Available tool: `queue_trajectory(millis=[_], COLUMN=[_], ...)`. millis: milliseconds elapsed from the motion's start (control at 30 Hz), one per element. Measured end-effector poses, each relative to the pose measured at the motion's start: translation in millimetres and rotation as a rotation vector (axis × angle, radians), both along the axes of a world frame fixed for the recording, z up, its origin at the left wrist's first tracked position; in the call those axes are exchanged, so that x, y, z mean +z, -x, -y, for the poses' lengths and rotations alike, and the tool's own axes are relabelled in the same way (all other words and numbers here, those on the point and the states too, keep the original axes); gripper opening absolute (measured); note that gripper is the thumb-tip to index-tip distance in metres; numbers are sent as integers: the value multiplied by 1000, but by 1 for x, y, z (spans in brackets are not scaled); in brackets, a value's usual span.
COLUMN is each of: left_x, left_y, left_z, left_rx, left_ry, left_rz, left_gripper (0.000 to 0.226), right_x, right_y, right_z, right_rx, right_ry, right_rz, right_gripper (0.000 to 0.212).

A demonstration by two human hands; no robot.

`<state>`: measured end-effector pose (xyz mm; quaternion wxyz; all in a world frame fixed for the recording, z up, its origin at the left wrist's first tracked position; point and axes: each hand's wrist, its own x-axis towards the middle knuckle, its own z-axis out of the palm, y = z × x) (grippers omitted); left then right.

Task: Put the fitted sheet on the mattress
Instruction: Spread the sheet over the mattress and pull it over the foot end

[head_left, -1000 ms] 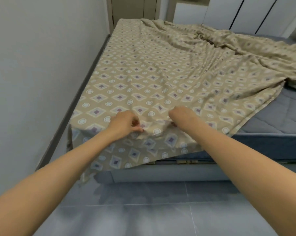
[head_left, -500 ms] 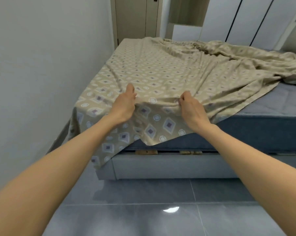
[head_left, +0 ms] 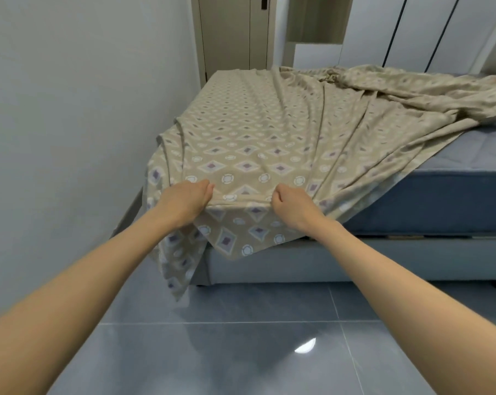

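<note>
A beige fitted sheet (head_left: pixel 264 132) with a diamond and circle pattern lies over the left part of the blue mattress (head_left: pixel 446 195). Its right half is bunched up at the far right. My left hand (head_left: pixel 184 203) and my right hand (head_left: pixel 294 206) each grip the sheet's near edge, a short way apart, holding it lifted off the mattress end. A corner flap hangs down between and below my hands toward the floor. The near right part of the mattress is bare.
A grey wall (head_left: pixel 70 138) runs close along the bed's left side. The light bed base (head_left: pixel 355 263) sits under the mattress on a glossy blue-grey tiled floor (head_left: pixel 241 352). A door (head_left: pixel 232 32) and white wardrobe panels (head_left: pixel 426 29) stand behind the bed.
My hands have pulled the sheet's near edge toward me and lifted it off the mattress. My view has drawn back from the bed and dropped lower.
</note>
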<state>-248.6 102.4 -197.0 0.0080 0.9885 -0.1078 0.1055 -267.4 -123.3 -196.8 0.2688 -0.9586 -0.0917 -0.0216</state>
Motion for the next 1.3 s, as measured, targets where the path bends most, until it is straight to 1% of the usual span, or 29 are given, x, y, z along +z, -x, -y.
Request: queue_trajectory(millis=[67, 133, 233, 367, 433, 500, 533, 600, 667, 700, 767, 833, 867, 933, 1000, 1033, 1133, 1200, 1300], left_x=[-7, -16, -28, -36, -37, -34, -31, -23, -14, -12, -14, -19, -21, -25, -27, -28, -29, -33, -59], left_y=[4, 7, 12, 11, 7, 1, -2, -11, -23, -31, -46, -58, -62, -68, -70, -69, -66, -64, -51], left_z=[-7, -15, -24, -31, -39, -49, -54, -63, -72, -78, -88, -94, -95, -96, -102, -108, -120, -126, -138], left_rx=[42, 85, 133, 112, 112, 149, 179, 271, 405, 454, 474, 427, 402, 376, 373, 367, 381, 409, 446], left_ry=[-8, 13, 82, 168, 236, 368, 431, 560, 726, 808, 939, 1001, 1020, 997, 929, 906, 805, 663, 341], left_rz=[-27, -98, -212, -275, -231, -117, -44, 91, 163, 152, 47, -64, -84, -41, 36, 66, 89, 59, -94], left_gripper=[41, 42, 33, 23, 19, 20, 20, 22, 27, 32, 44, 53, 53, 44, 36, 32, 23, 20, 16], right_x=[-5, -13, -28, -44, -49, -48, -46, -36, -27, -24, -19, -18, -18, -21, -25, -28, -38, -43, -48], right_y=[3, 8, 15, 13, 8, 2, -1, -6, -13, -16, -24, -32, -38, -46, -52, -54, -54, -53, -54], right_z=[-9, -17, -27, -33, -35, -34, -35, -40, -49, -54, -66, -74, -77, -82, -85, -88, -97, -103, -103], right_rx=[1, 11, 23, -1, -22, -35, -42, -54, -42, -26, 12, 34, 41, 47, 25, 6, -69, -114, -112], right_ry=[-71, -141, -173, -84, -53, -12, -1, 7, 40, 72, 138, 181, 199, 217, 239, 252, 262, 242, 241], right_rz=[-84, -175, -267, -226, -211, -147, -80, 94, 260, 324, 416, 451, 436, 366, 325, 337, 455, 524, 539], right_gripper=[27, 32, 36, 36, 32, 23, 21, 19, 17, 18, 27, 40, 46, 54, 59, 59, 57, 57, 60])
